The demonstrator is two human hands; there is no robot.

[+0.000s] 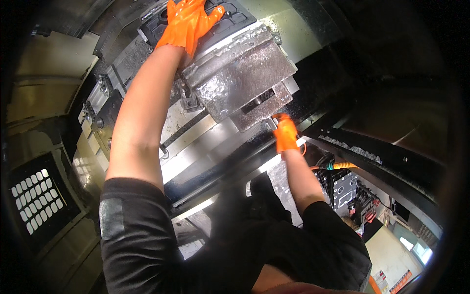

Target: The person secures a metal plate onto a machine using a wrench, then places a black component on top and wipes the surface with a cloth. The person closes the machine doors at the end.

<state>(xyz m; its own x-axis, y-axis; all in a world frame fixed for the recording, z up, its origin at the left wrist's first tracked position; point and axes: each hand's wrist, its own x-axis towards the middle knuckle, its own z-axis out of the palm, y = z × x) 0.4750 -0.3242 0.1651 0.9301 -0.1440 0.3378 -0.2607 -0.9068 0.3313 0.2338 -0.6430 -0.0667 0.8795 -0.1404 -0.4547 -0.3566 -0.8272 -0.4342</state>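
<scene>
My left hand (187, 23), in an orange rubber glove, lies with its thumb and fingers apart on a dark, ribbed metal part (234, 17) at the top of the view. Lower right, my gloved right hand (286, 132) is closed around what looks like an air gun (269, 124). Only its grey front end shows; the rest is hidden by the glove, and the hand is slightly blurred. A thin orange hose (304, 147) leaves beside that wrist. Between my hands sits a wet, shiny metal vise block (240, 78) with a slot in its near side.
Clamps and fittings (100, 105) stand on the machine bed at left. A dark door rail (367, 152) with metal chips crosses the right side. Beyond it are an orange coiled hose (345, 165) and a bolted metal housing (344, 188). A slotted panel (36, 201) is at lower left.
</scene>
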